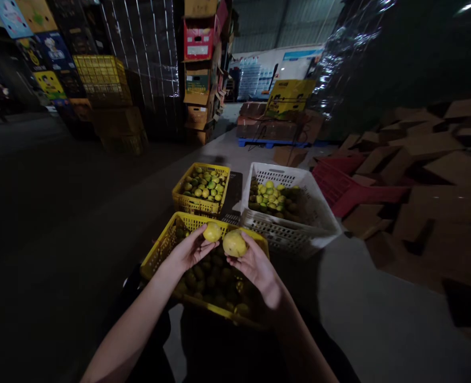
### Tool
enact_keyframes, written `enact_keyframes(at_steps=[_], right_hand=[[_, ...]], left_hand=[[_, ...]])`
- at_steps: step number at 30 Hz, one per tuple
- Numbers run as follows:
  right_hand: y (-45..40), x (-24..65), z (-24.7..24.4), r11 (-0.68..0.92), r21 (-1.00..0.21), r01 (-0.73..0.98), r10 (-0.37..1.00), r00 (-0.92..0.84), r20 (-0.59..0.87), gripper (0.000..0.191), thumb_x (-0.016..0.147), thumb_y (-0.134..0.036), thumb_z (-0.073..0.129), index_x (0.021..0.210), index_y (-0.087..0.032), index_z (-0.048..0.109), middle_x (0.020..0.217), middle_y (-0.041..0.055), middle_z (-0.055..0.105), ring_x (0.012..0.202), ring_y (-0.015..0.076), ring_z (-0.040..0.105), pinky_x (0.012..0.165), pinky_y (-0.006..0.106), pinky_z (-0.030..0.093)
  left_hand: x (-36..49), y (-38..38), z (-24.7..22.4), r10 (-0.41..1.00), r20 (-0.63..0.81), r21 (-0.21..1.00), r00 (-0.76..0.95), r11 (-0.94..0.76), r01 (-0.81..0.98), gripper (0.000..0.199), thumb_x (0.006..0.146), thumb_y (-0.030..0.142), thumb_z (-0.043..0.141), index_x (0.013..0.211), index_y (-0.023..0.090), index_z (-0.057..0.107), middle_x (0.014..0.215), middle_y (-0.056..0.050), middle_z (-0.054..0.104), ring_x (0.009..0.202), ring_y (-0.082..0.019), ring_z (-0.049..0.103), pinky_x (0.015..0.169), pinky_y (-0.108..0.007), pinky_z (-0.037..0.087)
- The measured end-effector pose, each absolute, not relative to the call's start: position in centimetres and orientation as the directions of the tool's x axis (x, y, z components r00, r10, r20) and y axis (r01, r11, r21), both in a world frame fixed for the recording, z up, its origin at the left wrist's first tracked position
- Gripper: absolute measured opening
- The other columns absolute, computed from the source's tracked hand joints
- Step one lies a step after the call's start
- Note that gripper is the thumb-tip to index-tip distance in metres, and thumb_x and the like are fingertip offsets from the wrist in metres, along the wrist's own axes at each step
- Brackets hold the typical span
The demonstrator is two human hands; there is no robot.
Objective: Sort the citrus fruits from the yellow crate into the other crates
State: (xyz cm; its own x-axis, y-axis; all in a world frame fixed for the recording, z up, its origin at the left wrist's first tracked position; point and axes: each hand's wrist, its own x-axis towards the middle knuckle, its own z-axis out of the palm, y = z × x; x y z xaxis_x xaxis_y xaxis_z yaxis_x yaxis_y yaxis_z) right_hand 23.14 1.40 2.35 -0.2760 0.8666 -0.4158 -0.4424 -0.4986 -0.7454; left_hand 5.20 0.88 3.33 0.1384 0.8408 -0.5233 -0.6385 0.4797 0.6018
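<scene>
Above the near yellow crate (159, 250), my left hand (189, 250) grips a small yellow citrus fruit (212, 232) at its fingertips. A larger yellow citrus fruit (235, 243), with darker specks on its skin, is held by my right hand (255, 263). The two fruits are side by side, a small gap apart. Below them, many fruits (211, 274) lie in shadow inside the near crate. Just beyond stands a smaller yellow crate (177, 199) with yellow-green fruits. To its right, a white crate (315, 205) holds more, gathered toward its left side.
Flattened cardboard (430, 165) is heaped at the right, beside a red crate (335, 186). Stacked cartons (199, 80) rise at the back. A blue pallet (273, 143) carries boxes. Yellow crates (101, 80) are stacked at the back left.
</scene>
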Motion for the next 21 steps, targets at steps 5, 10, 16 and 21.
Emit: enact_keyframes(at_steps=[5,10,16,21], right_hand=[[1.4,23.4,2.1,-0.510,-0.749,-0.423,0.859,-0.295,-0.419,0.028,0.081,-0.046,0.062,0.084,-0.019,0.067,0.072,0.0056,0.070,0.058,0.0167,0.063,0.057,0.029,0.055],[1.1,23.3,2.3,-0.481,-0.781,-0.398,0.874,-0.289,-0.391,0.026,0.080,-0.045,0.064,0.087,-0.019,0.066,0.075,0.0054,0.071,0.059,0.0164,0.063,0.055,0.028,0.054],[0.7,23.1,2.1,-0.451,-0.772,-0.447,0.891,-0.277,-0.360,0.015,0.077,-0.035,0.069,0.087,-0.024,0.066,0.083,0.0025,0.072,0.067,0.0167,0.064,0.063,0.030,0.055],[0.5,22.8,1.9,-0.421,-0.741,-0.522,0.904,-0.306,-0.299,0.021,0.074,-0.033,0.072,0.091,-0.021,0.069,0.095,0.0041,0.072,0.078,0.0182,0.065,0.068,0.030,0.055]], left_hand=[[5.4,0.8,3.4,0.839,-0.519,0.573,0.166,0.485,-0.661,0.020,0.088,0.026,0.061,0.092,0.007,0.068,0.085,-0.011,0.072,0.073,-0.014,0.071,0.068,-0.017,0.060],[5.2,0.8,3.4,0.844,-0.508,0.586,0.172,0.485,-0.649,0.018,0.088,0.025,0.058,0.091,0.009,0.067,0.085,-0.009,0.072,0.072,-0.013,0.070,0.069,-0.017,0.059],[4.4,0.3,3.7,0.868,-0.456,0.619,0.196,0.468,-0.630,0.018,0.083,0.024,0.053,0.089,0.014,0.067,0.087,-0.007,0.072,0.076,-0.014,0.069,0.078,-0.022,0.058],[4.2,0.3,3.7,0.863,-0.464,0.555,0.202,0.460,-0.692,0.028,0.079,0.019,0.043,0.094,0.010,0.065,0.085,-0.012,0.072,0.086,-0.020,0.070,0.081,-0.031,0.058]])
